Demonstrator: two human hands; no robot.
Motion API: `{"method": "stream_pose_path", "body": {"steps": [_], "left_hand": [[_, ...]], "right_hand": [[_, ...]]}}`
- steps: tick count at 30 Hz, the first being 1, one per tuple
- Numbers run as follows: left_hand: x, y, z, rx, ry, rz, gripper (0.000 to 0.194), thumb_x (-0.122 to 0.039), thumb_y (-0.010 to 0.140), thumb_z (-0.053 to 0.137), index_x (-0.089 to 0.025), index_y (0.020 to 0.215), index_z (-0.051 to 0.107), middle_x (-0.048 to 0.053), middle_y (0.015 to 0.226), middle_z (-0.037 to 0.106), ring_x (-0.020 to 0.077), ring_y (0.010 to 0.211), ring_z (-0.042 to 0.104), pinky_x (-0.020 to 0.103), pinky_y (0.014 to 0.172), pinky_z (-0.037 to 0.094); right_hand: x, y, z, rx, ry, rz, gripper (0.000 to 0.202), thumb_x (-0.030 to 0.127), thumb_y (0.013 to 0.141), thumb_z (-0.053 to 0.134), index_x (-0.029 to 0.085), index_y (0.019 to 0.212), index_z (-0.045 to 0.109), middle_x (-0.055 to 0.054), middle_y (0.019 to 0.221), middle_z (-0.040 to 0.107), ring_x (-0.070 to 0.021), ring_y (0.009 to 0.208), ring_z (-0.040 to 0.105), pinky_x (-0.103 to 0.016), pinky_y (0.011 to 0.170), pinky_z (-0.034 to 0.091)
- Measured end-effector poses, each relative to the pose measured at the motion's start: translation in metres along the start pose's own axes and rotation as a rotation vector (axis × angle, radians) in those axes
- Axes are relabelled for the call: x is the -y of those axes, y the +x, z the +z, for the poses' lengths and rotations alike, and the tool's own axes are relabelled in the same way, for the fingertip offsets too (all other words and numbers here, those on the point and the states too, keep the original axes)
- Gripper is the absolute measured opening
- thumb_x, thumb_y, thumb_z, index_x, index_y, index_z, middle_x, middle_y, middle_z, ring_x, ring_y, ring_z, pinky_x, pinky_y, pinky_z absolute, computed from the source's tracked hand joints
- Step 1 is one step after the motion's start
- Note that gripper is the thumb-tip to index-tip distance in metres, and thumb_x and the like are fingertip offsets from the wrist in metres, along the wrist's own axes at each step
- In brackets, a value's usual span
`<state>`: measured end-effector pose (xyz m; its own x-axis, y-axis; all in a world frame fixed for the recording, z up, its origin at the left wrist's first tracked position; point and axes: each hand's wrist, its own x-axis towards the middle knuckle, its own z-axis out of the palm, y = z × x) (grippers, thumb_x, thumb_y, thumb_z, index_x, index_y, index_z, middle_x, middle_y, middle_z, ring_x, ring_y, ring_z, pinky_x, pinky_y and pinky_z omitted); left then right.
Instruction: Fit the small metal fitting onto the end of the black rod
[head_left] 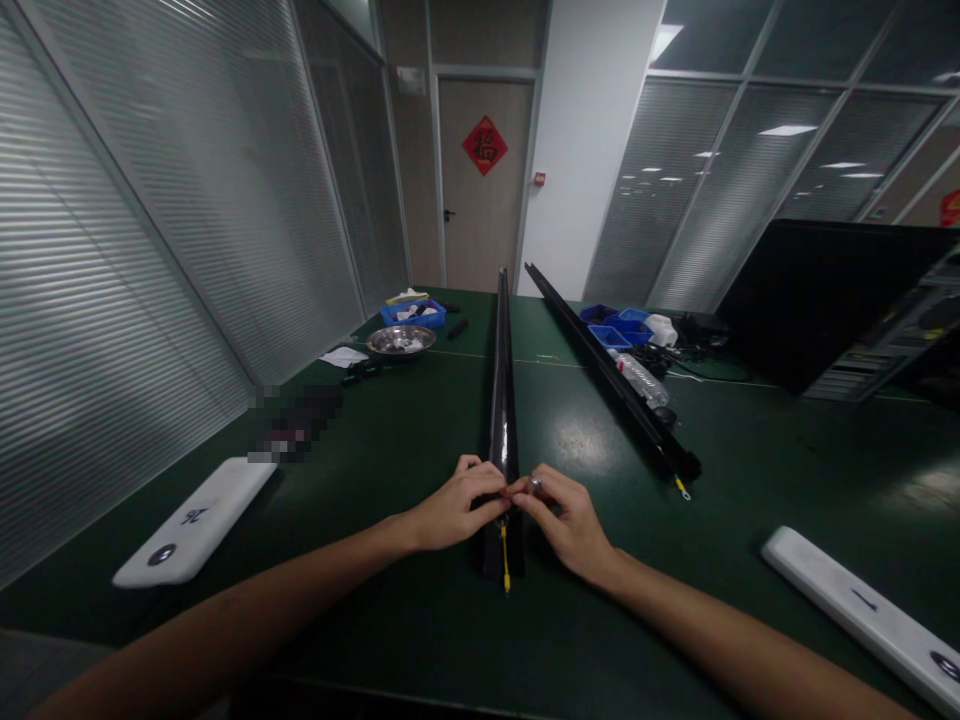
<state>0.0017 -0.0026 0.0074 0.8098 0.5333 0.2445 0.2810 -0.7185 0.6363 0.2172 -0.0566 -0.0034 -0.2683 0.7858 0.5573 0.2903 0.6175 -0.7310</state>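
Note:
A long black rail lies lengthwise on the green table. Over its near end, my left hand and my right hand meet with fingertips pinched together. Whatever is between the fingertips is too small to make out. A short yellow wire with a terminal at its tip hangs just below the fingers, over the rail's near end. My right hand wears a ring.
A second black rail lies to the right, beside a plastic bottle and blue bins. Back left are a metal bowl and a blue basket. White slabs lie on both sides. A black computer case stands at right.

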Motion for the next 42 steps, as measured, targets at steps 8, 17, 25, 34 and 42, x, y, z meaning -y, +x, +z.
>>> {"method": "stream_pose_path", "body": {"steps": [8, 17, 25, 34, 42], "left_hand": [[-0.0003, -0.0008, -0.0005, -0.001, -0.007, 0.003, 0.018, -0.030, 0.106, 0.052, -0.020, 0.103, 0.066, 0.002, 0.101, 0.068, 0.0197, 0.103, 0.059, 0.038, 0.103, 0.030], [-0.0027, 0.0005, -0.0005, 0.003, -0.003, -0.008, 0.025, -0.035, 0.108, 0.048, -0.020, 0.099, 0.066, 0.003, 0.098, 0.067, 0.0204, 0.102, 0.058, 0.038, 0.103, 0.030], [-0.0017, -0.0007, -0.0008, -0.002, 0.000, 0.004, 0.022, -0.033, 0.107, 0.050, -0.020, 0.101, 0.066, 0.003, 0.099, 0.067, 0.0201, 0.103, 0.059, 0.038, 0.104, 0.029], [-0.0012, -0.0006, 0.0007, -0.012, 0.014, 0.005, 0.018, -0.029, 0.107, 0.051, -0.020, 0.101, 0.066, 0.002, 0.098, 0.066, 0.0192, 0.102, 0.059, 0.037, 0.104, 0.029], [-0.0009, -0.0007, 0.0003, -0.011, 0.004, 0.019, 0.016, -0.027, 0.106, 0.052, -0.019, 0.103, 0.066, 0.002, 0.099, 0.067, 0.0191, 0.101, 0.059, 0.037, 0.103, 0.029]], "right_hand": [[0.0036, 0.0003, -0.0019, 0.017, 0.007, -0.004, 0.022, 0.031, 0.105, 0.057, 0.021, 0.105, 0.076, -0.005, 0.087, 0.067, -0.0202, 0.081, 0.064, -0.033, 0.074, 0.051], [0.0033, 0.0012, -0.0006, 0.009, 0.000, -0.009, 0.025, 0.033, 0.105, 0.056, 0.020, 0.102, 0.076, -0.005, 0.084, 0.067, -0.0204, 0.079, 0.063, -0.033, 0.072, 0.050], [0.0047, 0.0005, -0.0024, 0.021, 0.008, -0.002, 0.021, 0.031, 0.104, 0.058, 0.020, 0.103, 0.076, -0.005, 0.086, 0.066, -0.0203, 0.079, 0.064, -0.033, 0.073, 0.050], [0.0021, 0.0001, -0.0003, 0.013, 0.002, 0.001, 0.020, 0.030, 0.104, 0.058, 0.020, 0.101, 0.076, -0.005, 0.085, 0.066, -0.0196, 0.078, 0.063, -0.032, 0.072, 0.049], [0.0046, -0.0002, -0.0015, 0.027, 0.008, 0.008, 0.020, 0.029, 0.104, 0.058, 0.020, 0.104, 0.076, -0.005, 0.087, 0.067, -0.0195, 0.080, 0.065, -0.031, 0.074, 0.050]]}}
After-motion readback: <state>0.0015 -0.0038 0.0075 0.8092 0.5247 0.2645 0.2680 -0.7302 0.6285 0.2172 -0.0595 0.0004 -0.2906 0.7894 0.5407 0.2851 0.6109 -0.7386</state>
